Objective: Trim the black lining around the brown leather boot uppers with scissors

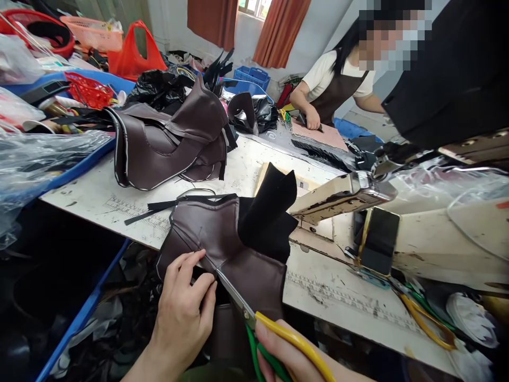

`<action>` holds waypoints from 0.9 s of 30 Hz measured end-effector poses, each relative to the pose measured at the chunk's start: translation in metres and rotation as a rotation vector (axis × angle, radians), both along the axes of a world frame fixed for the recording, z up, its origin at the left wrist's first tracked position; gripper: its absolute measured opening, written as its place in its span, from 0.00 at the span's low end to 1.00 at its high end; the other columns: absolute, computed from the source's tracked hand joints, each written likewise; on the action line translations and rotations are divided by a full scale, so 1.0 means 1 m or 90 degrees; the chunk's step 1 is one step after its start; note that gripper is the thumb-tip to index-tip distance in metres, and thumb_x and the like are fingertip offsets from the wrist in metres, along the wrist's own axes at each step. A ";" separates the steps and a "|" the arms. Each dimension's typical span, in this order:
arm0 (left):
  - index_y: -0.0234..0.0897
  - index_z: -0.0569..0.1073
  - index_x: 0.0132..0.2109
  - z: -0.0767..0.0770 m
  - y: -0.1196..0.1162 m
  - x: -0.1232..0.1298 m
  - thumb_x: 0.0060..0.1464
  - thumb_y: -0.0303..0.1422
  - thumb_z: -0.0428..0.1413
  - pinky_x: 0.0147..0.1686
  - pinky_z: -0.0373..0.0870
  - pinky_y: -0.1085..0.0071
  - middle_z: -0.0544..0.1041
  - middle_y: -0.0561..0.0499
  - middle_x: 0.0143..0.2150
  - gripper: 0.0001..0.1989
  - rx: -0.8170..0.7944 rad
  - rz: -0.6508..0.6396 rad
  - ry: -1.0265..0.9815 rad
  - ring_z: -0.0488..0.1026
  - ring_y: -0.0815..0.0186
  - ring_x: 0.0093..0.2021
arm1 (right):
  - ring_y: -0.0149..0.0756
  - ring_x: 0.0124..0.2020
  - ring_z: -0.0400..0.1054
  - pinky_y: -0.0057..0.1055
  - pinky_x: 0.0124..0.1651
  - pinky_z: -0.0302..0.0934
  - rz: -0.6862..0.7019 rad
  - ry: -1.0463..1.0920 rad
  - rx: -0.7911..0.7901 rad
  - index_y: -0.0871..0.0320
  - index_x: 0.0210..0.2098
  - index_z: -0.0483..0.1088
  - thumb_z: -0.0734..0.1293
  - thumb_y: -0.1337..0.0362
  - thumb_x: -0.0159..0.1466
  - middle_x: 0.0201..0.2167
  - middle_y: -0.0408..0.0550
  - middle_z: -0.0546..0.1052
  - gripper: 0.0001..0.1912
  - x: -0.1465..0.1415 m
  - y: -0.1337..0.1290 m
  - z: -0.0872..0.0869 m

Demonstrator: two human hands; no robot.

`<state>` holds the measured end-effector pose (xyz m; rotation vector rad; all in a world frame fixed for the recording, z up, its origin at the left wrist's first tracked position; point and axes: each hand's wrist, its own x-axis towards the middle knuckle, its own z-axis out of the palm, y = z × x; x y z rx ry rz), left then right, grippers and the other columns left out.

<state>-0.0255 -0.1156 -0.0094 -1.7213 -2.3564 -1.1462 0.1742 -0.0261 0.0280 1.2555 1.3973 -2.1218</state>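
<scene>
Two bare hands at a worktable point(91, 185): R hand point(284, 345) grips scissors point(294, 339), blades on brown leather-like piece point(254, 286) at front edge; L hand point(185, 297) has fingertips on it, can't tell if pinching. Machine arm point(338, 199) juts in nearby, phone point(379, 241) alongside. Brown stack point(167, 148) sits behind. Blue bin point(119, 82), far L, holds red basket point(89, 90) w/ misc. items.

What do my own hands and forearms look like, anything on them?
The left hand and right hand are ungloved; no ring, watch or bracelet shows. No sleeve shows on the left forearm or right forearm. Some right fingers are hidden.
</scene>
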 end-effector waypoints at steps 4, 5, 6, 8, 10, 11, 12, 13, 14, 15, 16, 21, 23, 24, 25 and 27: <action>0.35 0.72 0.37 0.000 0.003 -0.002 0.56 0.22 0.54 0.50 0.68 0.52 0.72 0.42 0.52 0.05 0.015 0.003 0.009 0.65 0.52 0.53 | 0.25 0.21 0.60 0.20 0.26 0.56 -0.026 0.011 -0.019 0.59 0.22 0.67 0.57 0.39 0.65 0.16 0.40 0.62 0.31 -0.003 -0.005 0.001; 0.35 0.72 0.37 -0.001 0.003 -0.003 0.56 0.22 0.54 0.50 0.68 0.52 0.73 0.42 0.51 0.05 0.021 0.002 0.014 0.66 0.53 0.52 | 0.25 0.20 0.59 0.20 0.26 0.56 -0.031 0.016 -0.021 0.60 0.21 0.66 0.56 0.39 0.66 0.16 0.40 0.62 0.32 -0.005 -0.006 0.000; 0.34 0.72 0.38 -0.001 0.004 -0.004 0.56 0.23 0.55 0.49 0.68 0.52 0.73 0.42 0.50 0.04 0.026 0.000 0.023 0.66 0.53 0.51 | 0.24 0.20 0.58 0.20 0.25 0.55 -0.032 0.021 -0.023 0.60 0.20 0.66 0.56 0.39 0.66 0.15 0.40 0.61 0.33 -0.006 -0.008 -0.001; 0.32 0.72 0.43 -0.002 0.006 -0.006 0.54 0.24 0.56 0.48 0.69 0.51 0.74 0.40 0.49 0.08 0.025 -0.004 0.052 0.66 0.52 0.50 | 0.24 0.19 0.57 0.20 0.25 0.54 -0.024 0.030 -0.020 0.61 0.20 0.66 0.55 0.40 0.67 0.15 0.40 0.62 0.33 -0.007 -0.009 -0.002; 0.31 0.73 0.45 -0.004 0.008 -0.008 0.52 0.22 0.57 0.47 0.69 0.50 0.75 0.40 0.49 0.12 0.020 -0.008 0.087 0.66 0.51 0.49 | 0.24 0.20 0.58 0.19 0.25 0.53 -0.011 0.037 -0.002 0.61 0.20 0.66 0.56 0.40 0.66 0.16 0.40 0.62 0.33 -0.006 -0.010 -0.002; 0.32 0.74 0.45 -0.005 0.008 -0.009 0.52 0.21 0.56 0.47 0.70 0.51 0.76 0.41 0.48 0.12 0.022 -0.009 0.098 0.66 0.51 0.48 | 0.24 0.21 0.58 0.19 0.26 0.54 -0.009 0.038 0.008 0.61 0.20 0.66 0.57 0.40 0.66 0.16 0.41 0.63 0.33 -0.006 -0.010 -0.001; 0.33 0.75 0.43 -0.006 0.009 -0.010 0.51 0.19 0.55 0.46 0.70 0.51 0.76 0.42 0.47 0.12 0.025 -0.010 0.101 0.67 0.52 0.47 | 0.24 0.22 0.58 0.20 0.26 0.54 -0.011 0.039 0.013 0.61 0.20 0.67 0.58 0.40 0.65 0.17 0.41 0.63 0.33 -0.005 -0.010 0.000; 0.34 0.75 0.41 -0.006 0.010 -0.011 0.52 0.18 0.55 0.45 0.70 0.52 0.77 0.44 0.46 0.12 0.029 -0.012 0.097 0.67 0.53 0.46 | 0.24 0.22 0.58 0.20 0.26 0.54 -0.019 0.041 0.009 0.61 0.20 0.67 0.58 0.39 0.65 0.17 0.41 0.63 0.32 -0.004 -0.010 0.000; 0.35 0.76 0.40 -0.006 0.010 -0.012 0.52 0.18 0.54 0.44 0.71 0.53 0.78 0.44 0.45 0.12 0.032 -0.015 0.087 0.67 0.54 0.46 | 0.25 0.22 0.58 0.21 0.26 0.54 -0.030 0.044 -0.005 0.61 0.20 0.67 0.59 0.38 0.64 0.18 0.41 0.63 0.32 -0.004 -0.010 0.001; 0.35 0.76 0.39 -0.006 0.011 -0.013 0.53 0.18 0.53 0.44 0.71 0.54 0.78 0.45 0.44 0.12 0.034 -0.017 0.075 0.67 0.54 0.45 | 0.25 0.22 0.58 0.21 0.26 0.55 -0.046 0.047 -0.027 0.60 0.21 0.67 0.60 0.37 0.62 0.18 0.40 0.62 0.32 -0.004 -0.010 0.001; 0.36 0.77 0.38 -0.005 0.011 -0.014 0.53 0.18 0.53 0.43 0.71 0.54 0.78 0.45 0.44 0.12 0.034 -0.017 0.063 0.67 0.54 0.45 | 0.25 0.21 0.57 0.21 0.26 0.55 -0.058 0.051 -0.050 0.60 0.22 0.67 0.60 0.36 0.61 0.18 0.40 0.62 0.32 -0.005 -0.010 0.002; 0.35 0.77 0.38 -0.003 0.011 -0.016 0.54 0.19 0.53 0.43 0.71 0.56 0.78 0.45 0.43 0.11 0.042 -0.019 0.047 0.67 0.55 0.45 | 0.24 0.19 0.56 0.20 0.23 0.48 -0.021 0.005 -0.079 0.62 0.20 0.66 0.55 0.32 0.60 0.16 0.41 0.62 0.38 -0.011 -0.014 0.002; 0.35 0.77 0.39 -0.004 0.010 -0.017 0.54 0.20 0.54 0.43 0.71 0.55 0.79 0.45 0.43 0.10 0.057 -0.026 0.052 0.67 0.55 0.45 | 0.23 0.19 0.56 0.20 0.23 0.47 -0.012 -0.006 -0.053 0.62 0.20 0.66 0.53 0.33 0.63 0.15 0.42 0.62 0.38 -0.012 -0.017 0.003; 0.35 0.77 0.40 -0.006 0.010 -0.017 0.54 0.20 0.55 0.44 0.71 0.54 0.79 0.45 0.42 0.09 0.072 -0.035 0.056 0.68 0.55 0.45 | 0.23 0.20 0.56 0.21 0.23 0.47 -0.010 0.002 -0.034 0.62 0.20 0.67 0.53 0.34 0.64 0.16 0.41 0.62 0.38 -0.013 -0.018 0.003; 0.35 0.77 0.41 -0.007 0.009 -0.017 0.54 0.20 0.56 0.44 0.71 0.54 0.79 0.45 0.42 0.09 0.092 -0.044 0.061 0.68 0.54 0.45 | 0.24 0.20 0.57 0.21 0.24 0.48 -0.002 0.017 -0.014 0.62 0.20 0.67 0.53 0.35 0.64 0.16 0.41 0.62 0.37 -0.013 -0.019 0.003; 0.34 0.76 0.43 -0.013 0.007 -0.017 0.53 0.19 0.57 0.45 0.71 0.54 0.79 0.45 0.40 0.11 0.143 -0.063 0.077 0.69 0.53 0.47 | 0.24 0.22 0.58 0.21 0.24 0.49 0.009 0.033 0.035 0.61 0.22 0.68 0.55 0.36 0.64 0.17 0.40 0.63 0.35 -0.012 -0.021 0.001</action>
